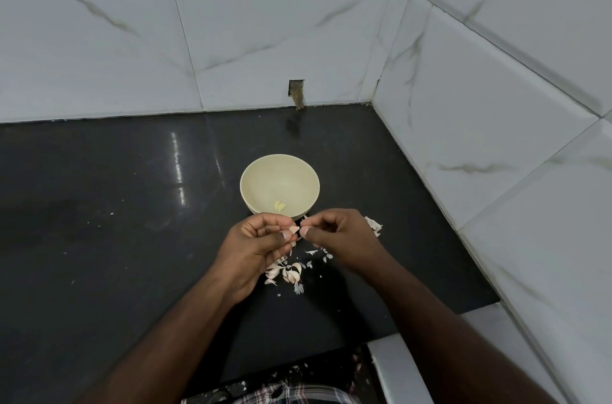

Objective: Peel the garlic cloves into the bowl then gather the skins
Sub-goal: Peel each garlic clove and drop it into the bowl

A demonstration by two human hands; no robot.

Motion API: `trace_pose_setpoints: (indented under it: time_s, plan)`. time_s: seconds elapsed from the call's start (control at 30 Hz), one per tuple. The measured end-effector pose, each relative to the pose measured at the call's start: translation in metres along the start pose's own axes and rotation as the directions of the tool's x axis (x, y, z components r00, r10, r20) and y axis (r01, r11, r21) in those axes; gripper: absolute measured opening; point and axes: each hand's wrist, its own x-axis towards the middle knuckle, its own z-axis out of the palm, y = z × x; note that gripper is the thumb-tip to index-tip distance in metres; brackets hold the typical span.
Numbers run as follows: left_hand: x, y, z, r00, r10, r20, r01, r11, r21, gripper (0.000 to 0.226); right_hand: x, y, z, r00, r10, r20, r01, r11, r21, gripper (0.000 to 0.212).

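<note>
Both hands point(261, 246) point(334, 238) pinch one garlic clove point(294, 230)

Just beyond the hands point(299, 231) stands the bowl point(251, 177), its near rim close to the fingertips, blocking a straight reach forward. Under and just behind the hands lie garlic cloves and skins point(287, 273), with more skins point(374, 225) beside the right hand. To the left of the hands the dark worktop point(99, 221) runs wide and bare. To the right, the tiled side wall point(496, 138) closes in near; the back wall point(231, 39) stands well beyond the bowl.
</note>
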Motion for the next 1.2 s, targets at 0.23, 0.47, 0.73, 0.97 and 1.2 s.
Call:
trace_pose_setpoints:
  time_s: [0.23, 0.47, 0.73, 0.97, 1.2]
  plan:
    - [0.0, 0.003, 0.0, 0.999, 0.031, -0.023, -0.03, 0.997, 0.069, 0.013, 0.004, -0.007, 0.01, 1.0, -0.004, 0.03, 0.003, 0.998, 0.055, 0.007]
    - [-0.001, 0.005, 0.0, 0.997, 0.067, -0.043, -0.061, 0.99, 0.127, 0.01, 0.007, -0.011, 0.014, 0.999, 0.021, 0.023, -0.023, 0.996, 0.087, 0.011]
    - [-0.001, 0.007, 0.002, 0.998, 0.036, -0.061, -0.027, 0.989, 0.143, 0.01, 0.007, -0.008, 0.02, 0.997, -0.04, -0.062, 0.034, 0.995, -0.099, 0.007]
    - [0.0, 0.008, 0.002, 0.997, -0.039, -0.064, 0.043, 0.997, 0.062, 0.009, 0.006, -0.005, 0.017, 0.983, -0.166, -0.081, 0.145, 0.965, -0.22, 0.013]
    - [0.001, 0.007, 0.001, 0.996, -0.052, -0.072, 0.058, 0.995, 0.08, 0.015, 0.004, -0.009, 0.006, 0.988, -0.144, 0.06, 0.147, 0.987, -0.062, 0.019]
